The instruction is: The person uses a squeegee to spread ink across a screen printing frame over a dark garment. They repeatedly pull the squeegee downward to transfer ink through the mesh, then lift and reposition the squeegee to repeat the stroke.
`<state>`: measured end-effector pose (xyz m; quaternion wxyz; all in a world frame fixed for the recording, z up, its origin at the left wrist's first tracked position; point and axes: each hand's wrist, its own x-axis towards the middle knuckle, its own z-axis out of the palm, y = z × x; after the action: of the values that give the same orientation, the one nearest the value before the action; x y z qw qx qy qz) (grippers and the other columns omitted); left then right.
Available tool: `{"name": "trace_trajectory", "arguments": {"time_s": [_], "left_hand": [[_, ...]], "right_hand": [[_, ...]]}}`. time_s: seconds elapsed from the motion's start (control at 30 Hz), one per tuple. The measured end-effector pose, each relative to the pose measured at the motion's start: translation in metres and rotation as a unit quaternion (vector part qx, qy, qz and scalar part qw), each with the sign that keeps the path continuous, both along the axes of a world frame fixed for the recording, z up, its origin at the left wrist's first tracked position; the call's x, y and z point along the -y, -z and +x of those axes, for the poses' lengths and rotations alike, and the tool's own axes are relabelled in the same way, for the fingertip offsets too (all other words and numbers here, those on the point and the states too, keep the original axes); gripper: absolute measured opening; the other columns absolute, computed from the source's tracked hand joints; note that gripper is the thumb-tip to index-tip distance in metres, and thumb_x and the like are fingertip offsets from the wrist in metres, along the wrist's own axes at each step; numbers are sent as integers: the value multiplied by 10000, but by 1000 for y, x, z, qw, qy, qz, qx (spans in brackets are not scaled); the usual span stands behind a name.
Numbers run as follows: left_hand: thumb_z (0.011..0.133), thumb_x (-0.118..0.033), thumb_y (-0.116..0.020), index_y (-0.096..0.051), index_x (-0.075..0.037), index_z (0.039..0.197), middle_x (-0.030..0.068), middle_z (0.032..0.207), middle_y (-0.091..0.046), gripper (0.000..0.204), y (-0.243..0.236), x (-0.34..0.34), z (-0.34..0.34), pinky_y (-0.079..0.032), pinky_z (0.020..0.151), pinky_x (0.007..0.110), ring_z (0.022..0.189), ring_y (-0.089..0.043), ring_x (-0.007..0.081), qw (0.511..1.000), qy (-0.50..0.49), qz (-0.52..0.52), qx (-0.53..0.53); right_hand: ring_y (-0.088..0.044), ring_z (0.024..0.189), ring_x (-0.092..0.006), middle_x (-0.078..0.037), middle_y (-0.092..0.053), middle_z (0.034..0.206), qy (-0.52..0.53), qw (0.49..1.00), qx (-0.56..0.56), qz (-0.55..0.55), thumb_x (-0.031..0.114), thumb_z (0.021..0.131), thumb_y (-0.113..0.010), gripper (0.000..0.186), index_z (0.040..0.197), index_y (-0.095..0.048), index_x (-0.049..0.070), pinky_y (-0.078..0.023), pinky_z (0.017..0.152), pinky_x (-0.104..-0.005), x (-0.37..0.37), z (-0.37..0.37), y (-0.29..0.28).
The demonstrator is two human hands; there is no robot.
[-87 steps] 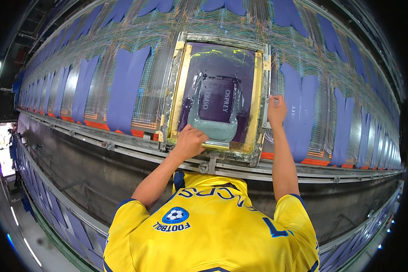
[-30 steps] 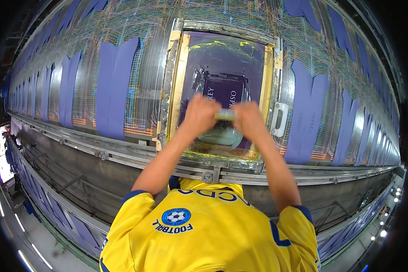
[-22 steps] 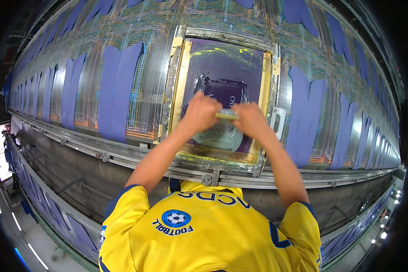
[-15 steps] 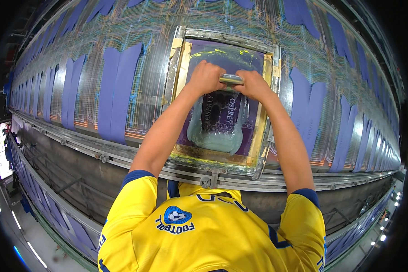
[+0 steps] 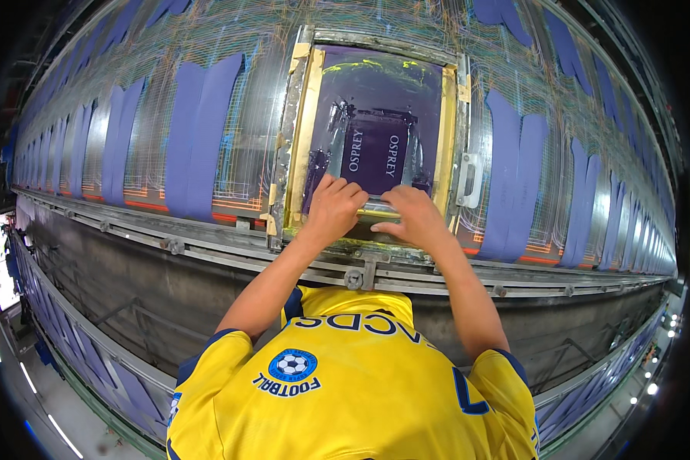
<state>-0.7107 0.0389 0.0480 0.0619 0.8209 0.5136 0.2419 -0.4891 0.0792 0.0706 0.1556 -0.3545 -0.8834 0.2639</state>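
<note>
"Where is the scraper?"

"The scraper [image 5: 376, 205] is on the near part of the screen [image 5: 387, 77], inside the metal frame [image 5: 287, 153], which sits on the long table [image 5: 153, 146]."

"And the hands?"

"The left hand [image 5: 336, 208] looks closed round the scraper's left end. The right hand [image 5: 412, 213] has its fingers over the other end and its thumb well apart on the near side; I can't tell whether it grips or only rests."

"How far along is it?"

"A pass looks done, I'd judge: the lettering [image 5: 392, 156] shows clear, with streaks of ink [image 5: 336, 146] down both sides. With frame and scraper both in place, this spot doesn't look finished."

"And the cloth on either side?"

"The right cloth piece [image 5: 516, 176] seems to carry faint marks. On the left cloth piece [image 5: 199, 138] I make out none, so that side looks undone. What lies under the screen is hidden."

"Which way does the scraper point?"

"Its long axis runs left to right, roughly along the frame's near edge and across the lines of lettering. Its working edge is hidden, so I can't tell its lean."
</note>
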Motion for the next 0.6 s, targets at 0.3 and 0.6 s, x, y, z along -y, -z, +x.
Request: {"name": "trace_trajectory", "arguments": {"time_s": [0.3, 0.6], "left_hand": [[565, -56, -766, -700, -129, 897, -10, 933, -676, 347, -31, 8, -7, -416, 834, 378, 916, -606, 204, 1000, 2, -25, -5], [580, -84, -764, -687, -139, 859, -10, 861, -648, 294, -87, 9, -37, -424, 827, 366, 884, -607, 200, 999, 0, -13, 32]], "right_hand": [[-652, 967, -397, -204, -695, 1037, 515, 857, 1, 1, 351, 967, -640, 323, 1013, -651, 32, -497, 850, -473, -91, 94, 25], [-673, 868, -347, -170, -703, 898, 511, 857, -66, 24, 317, 949, -674, 283, 940, -656, 35, -497, 794, -435, -75, 64, -60]]}}
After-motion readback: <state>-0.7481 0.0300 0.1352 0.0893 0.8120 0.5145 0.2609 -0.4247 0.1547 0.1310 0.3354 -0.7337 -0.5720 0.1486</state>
